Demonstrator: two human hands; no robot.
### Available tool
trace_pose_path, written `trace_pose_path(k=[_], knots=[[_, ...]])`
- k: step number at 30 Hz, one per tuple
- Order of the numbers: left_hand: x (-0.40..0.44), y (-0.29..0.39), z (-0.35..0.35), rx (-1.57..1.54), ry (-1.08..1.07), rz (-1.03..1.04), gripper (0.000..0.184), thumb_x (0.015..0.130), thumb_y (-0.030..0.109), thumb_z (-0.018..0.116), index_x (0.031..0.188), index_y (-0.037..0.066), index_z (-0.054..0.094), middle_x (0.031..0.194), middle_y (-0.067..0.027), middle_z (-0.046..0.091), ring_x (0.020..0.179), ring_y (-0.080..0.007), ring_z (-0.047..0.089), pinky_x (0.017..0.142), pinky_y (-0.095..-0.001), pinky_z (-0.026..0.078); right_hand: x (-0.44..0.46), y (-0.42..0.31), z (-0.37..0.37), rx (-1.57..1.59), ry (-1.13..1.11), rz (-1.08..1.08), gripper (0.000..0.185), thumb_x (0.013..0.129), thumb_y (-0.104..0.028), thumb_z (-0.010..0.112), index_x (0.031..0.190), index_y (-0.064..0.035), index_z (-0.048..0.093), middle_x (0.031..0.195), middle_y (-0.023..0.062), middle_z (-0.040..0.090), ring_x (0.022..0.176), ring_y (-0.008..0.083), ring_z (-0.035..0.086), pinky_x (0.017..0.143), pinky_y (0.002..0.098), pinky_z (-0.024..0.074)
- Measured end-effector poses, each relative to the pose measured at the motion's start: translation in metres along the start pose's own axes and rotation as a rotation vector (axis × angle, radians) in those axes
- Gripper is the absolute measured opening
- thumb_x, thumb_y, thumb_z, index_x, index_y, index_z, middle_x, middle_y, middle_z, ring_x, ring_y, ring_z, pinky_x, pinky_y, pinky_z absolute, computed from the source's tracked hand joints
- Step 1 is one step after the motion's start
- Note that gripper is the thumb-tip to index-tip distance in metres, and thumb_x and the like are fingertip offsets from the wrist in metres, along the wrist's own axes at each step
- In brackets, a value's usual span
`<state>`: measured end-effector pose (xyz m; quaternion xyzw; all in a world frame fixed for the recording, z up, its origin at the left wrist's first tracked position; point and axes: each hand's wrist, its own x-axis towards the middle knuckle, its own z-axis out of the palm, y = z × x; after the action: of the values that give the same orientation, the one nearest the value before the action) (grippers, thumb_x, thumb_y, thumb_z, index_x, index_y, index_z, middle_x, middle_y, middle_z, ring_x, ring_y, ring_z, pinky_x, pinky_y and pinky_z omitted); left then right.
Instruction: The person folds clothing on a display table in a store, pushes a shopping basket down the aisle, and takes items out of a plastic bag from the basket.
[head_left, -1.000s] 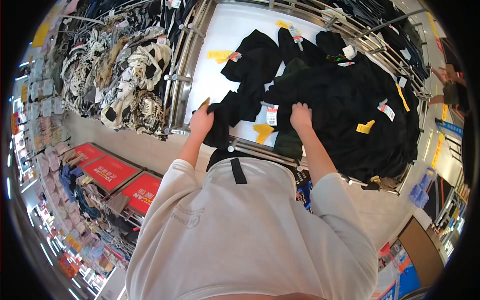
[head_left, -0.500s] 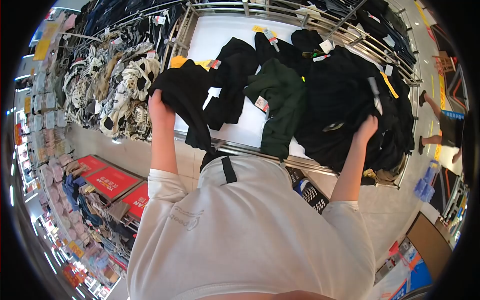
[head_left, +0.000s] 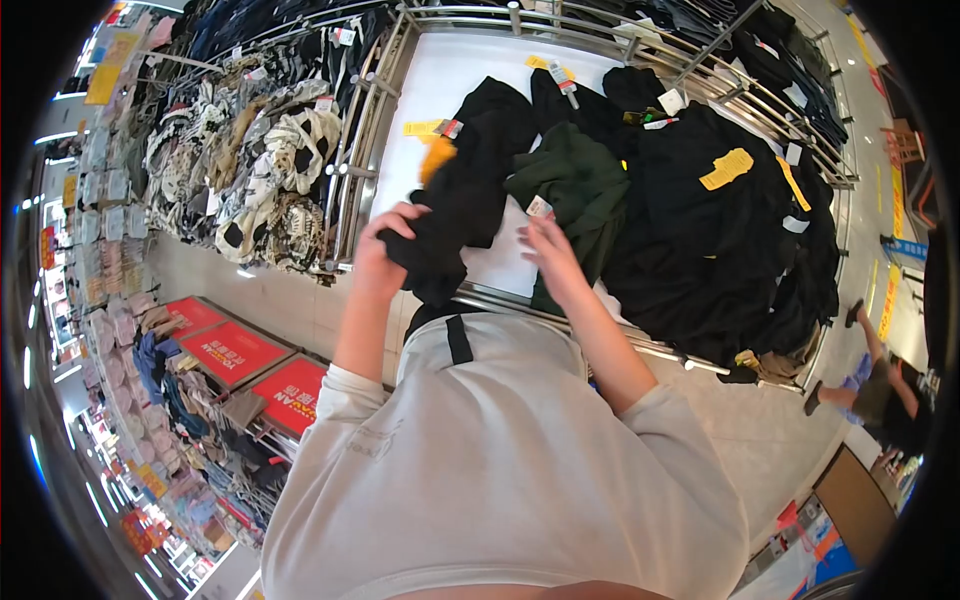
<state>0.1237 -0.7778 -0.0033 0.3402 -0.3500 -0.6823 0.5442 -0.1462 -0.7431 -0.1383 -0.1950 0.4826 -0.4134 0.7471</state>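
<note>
My left hand (head_left: 383, 262) grips the edge of a black garment (head_left: 432, 255) at the left side of a white-topped display table (head_left: 420, 75). Its exact cut cannot be made out. Another stretch of black fabric (head_left: 487, 125) lies just beyond, with a yellow tag beside it. Over the table's middle, my right hand (head_left: 556, 258) has its fingers apart and holds nothing. It is beside a dark green garment (head_left: 575, 175), close to that garment's white price tag (head_left: 540, 207). A large heap of black clothes (head_left: 690, 240) with yellow and white tags lies to the right.
Metal rails (head_left: 365, 150) border the table. Patterned clothes (head_left: 240, 170) are piled on its left, and dark folded clothes (head_left: 790, 60) lie behind the back rail. Red signs (head_left: 235, 350) stand at lower left. A person (head_left: 880, 385) walks in the right aisle.
My right hand has let go of the black heap and moved left to the dark green garment. My left hand has shifted right and closer with the black garment, which is now bunched up.
</note>
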Motion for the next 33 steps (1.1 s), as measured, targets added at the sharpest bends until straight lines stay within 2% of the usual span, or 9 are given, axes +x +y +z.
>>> trace_pose_path(k=[4,5,9,13,14,20,25,28,33], knots=[[-0.023,-0.005,0.020,0.112,-0.338,-0.187,0.017,0.067,-0.003,0.052,0.078,-0.001,0.065,0.099,-0.0142,0.061,0.111,-0.0338,0.060,0.101,-0.0439,0.045,0.013,-0.001,0.047,0.791,-0.450,0.467,0.072,0.097,-0.057,0.053,0.146,-0.0069,0.040,0.140,0.0133,0.052,0.124,0.0272,0.055,0.108,0.0447,0.0423],[-0.025,-0.001,0.019,0.087,-0.448,-0.302,0.007,0.078,0.005,0.065,0.083,0.001,0.067,0.105,-0.0138,0.063,0.116,-0.0347,0.058,0.099,-0.0444,0.045,0.008,-0.008,0.060,0.715,-0.589,0.338,0.068,0.098,-0.055,0.052,0.146,-0.0078,0.041,0.136,0.0151,0.056,0.117,0.0281,0.060,0.105,0.0405,0.0461],[-0.032,0.004,-0.023,0.193,-0.474,-0.596,0.022,0.086,0.016,0.067,0.102,0.001,0.067,0.114,-0.0160,0.066,0.111,-0.0292,0.062,0.100,-0.0388,0.045,0.030,-0.002,0.090,0.256,-0.370,0.148,0.042,0.093,-0.012,0.058,0.133,-0.0040,0.051,0.117,0.0120,0.065,0.105,0.0228,0.064,0.093,0.0358,0.0516],[-0.023,0.020,-0.068,-0.103,-0.027,-0.480,0.042,0.089,0.008,0.061,0.130,0.001,0.052,0.121,-0.0146,0.063,0.111,-0.0238,0.060,0.097,-0.0357,0.047,0.034,-0.014,0.139,0.175,0.052,0.036,0.043,0.084,-0.002,0.069,0.124,-0.0030,0.055,0.111,0.0084,0.065,0.101,0.0201,0.064,0.089,0.0332,0.0521],[-0.018,0.025,-0.076,0.040,0.216,-0.439,0.053,0.091,0.013,0.065,0.138,0.003,0.046,0.129,-0.0136,0.058,0.110,-0.0213,0.059,0.093,-0.0341,0.049,0.038,-0.014,0.150,0.163,0.064,0.034,0.043,0.084,-0.002,0.069,0.124,-0.0030,0.055,0.111,0.0084,0.065,0.101,0.0201,0.064,0.089,0.0332,0.0521],[-0.002,-0.003,-0.116,0.113,0.068,-0.633,0.072,0.086,0.019,0.073,0.146,0.003,0.037,0.135,-0.0088,0.053,0.122,-0.0181,0.053,0.098,-0.0336,0.047,0.042,-0.021,0.225,-0.107,-0.147,-0.008,0.046,0.083,0.001,0.067,0.128,-0.0074,0.058,0.123,0.0079,0.060,0.116,0.0184,0.057,0.103,0.0314,0.0426],[0.015,0.001,-0.138,-0.108,0.235,-0.661,0.046,0.089,0.011,0.067,0.132,0.000,0.055,0.123,-0.0107,0.064,0.113,-0.0222,0.061,0.097,-0.0347,0.049,0.079,-0.025,0.225,-0.367,-0.213,-0.068,0.055,0.093,-0.016,0.063,0.144,-0.0064,0.046,0.129,0.0059,0.058,0.120,0.0154,0.053,0.103,0.0292,0.0404],[0.013,-0.011,-0.174,-0.145,0.336,-0.685,0.041,0.090,0.011,0.064,0.129,0.001,0.057,0.120,-0.0089,0.066,0.110,-0.0214,0.064,0.094,-0.0354,0.051,0.123,-0.018,0.189,-0.214,0.008,0.126,0.046,0.095,-0.019,0.062,0.136,-0.0038,0.051,0.111,0.0076,0.067,0.096,0.0129,0.064,0.079,0.0263,0.0513],[0.003,-0.006,-0.215,-0.216,0.401,-0.660,0.036,0.089,0.007,0.061,0.125,0.001,0.060,0.117,-0.0095,0.068,0.106,-0.0217,0.066,0.094,-0.0364,0.053,0.218,0.027,0.089,-0.881,0.506,-0.203,0.063,0.081,-0.024,0.077,0.134,-0.0033,0.051,0.117,0.0150,0.064,0.103,0.0276,0.064,0.088,0.0363,0.0528]])
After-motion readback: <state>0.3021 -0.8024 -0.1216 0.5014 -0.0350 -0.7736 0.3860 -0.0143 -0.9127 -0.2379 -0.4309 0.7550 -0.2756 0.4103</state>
